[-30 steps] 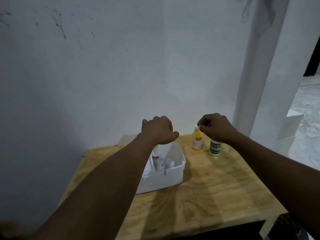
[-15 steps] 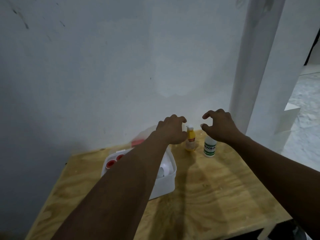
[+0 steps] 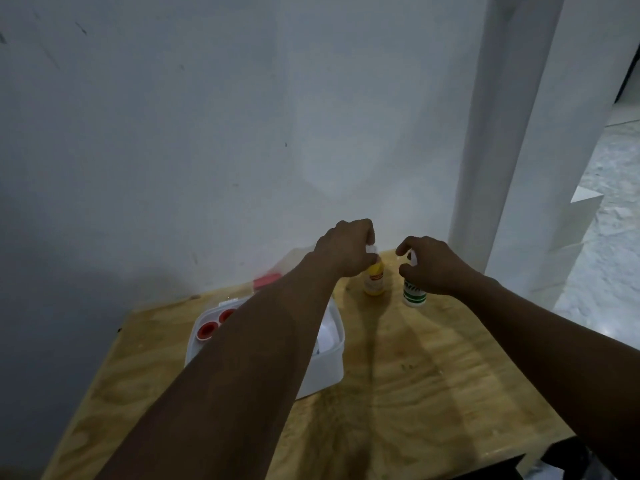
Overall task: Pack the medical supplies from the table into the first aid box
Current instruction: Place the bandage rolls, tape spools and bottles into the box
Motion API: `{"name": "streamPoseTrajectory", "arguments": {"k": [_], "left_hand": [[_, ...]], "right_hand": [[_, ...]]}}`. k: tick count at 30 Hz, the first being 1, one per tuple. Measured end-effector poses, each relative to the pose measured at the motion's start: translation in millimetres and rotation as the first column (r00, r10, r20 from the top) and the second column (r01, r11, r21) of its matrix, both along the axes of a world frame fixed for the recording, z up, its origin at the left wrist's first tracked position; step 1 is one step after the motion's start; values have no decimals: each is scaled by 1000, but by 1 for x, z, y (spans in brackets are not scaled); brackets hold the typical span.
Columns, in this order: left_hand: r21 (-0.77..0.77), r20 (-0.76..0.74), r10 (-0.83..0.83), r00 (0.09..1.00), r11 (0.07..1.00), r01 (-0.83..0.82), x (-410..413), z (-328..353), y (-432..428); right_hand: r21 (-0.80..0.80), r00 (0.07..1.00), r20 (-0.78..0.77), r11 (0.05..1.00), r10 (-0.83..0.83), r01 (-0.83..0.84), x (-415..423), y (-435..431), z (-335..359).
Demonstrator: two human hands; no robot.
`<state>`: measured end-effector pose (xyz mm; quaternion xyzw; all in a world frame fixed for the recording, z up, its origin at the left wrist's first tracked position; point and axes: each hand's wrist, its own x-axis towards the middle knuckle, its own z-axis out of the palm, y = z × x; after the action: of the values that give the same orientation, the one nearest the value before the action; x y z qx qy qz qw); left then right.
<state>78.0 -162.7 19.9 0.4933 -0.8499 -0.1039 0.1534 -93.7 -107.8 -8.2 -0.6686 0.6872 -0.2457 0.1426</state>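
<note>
The white first aid box (image 3: 329, 372) sits open on the wooden table (image 3: 433, 393), mostly hidden under my left forearm. Two red-capped items (image 3: 208, 330) show at its left end. A yellow bottle (image 3: 374, 282) stands at the back of the table. My left hand (image 3: 346, 249) is closed over its white cap. Just right of it stands a white bottle with a green label (image 3: 414, 295). My right hand (image 3: 431, 266) curls around its top, thumb and forefinger on either side of the cap. Both bottles rest on the table.
The box's translucent lid with a red latch (image 3: 266, 281) leans back toward the white wall (image 3: 242, 133). A white pillar (image 3: 502, 133) rises at the table's back right corner. The table's right edge drops to a pale floor (image 3: 606, 237).
My left hand moved right from above the box onto the yellow bottle's cap. My right hand let go of that cap, shifted right and came down around the green-labelled bottle's top.
</note>
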Motion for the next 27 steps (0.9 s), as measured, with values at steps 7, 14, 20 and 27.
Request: {"name": "streamPoseTrajectory", "arguments": {"k": [7,14,20,27], "left_hand": [[-43,-81,-8,997,999,5,10,9,8],[-127,-209,54,976,988,-82,59,69,24],[-165,-263,104,959,975,-151,98,96,47],[-95,-253,120,960,984,-148,130,93,72]], "right_hand": [[-128,998,-50,992,-31,24,-8,10,5],[-413,999,15,910,-31,34,20,20,50],[-505,993,62,861,100,-55,64,30,88],[-505,975,54,848,217,-161,108,46,88]]}}
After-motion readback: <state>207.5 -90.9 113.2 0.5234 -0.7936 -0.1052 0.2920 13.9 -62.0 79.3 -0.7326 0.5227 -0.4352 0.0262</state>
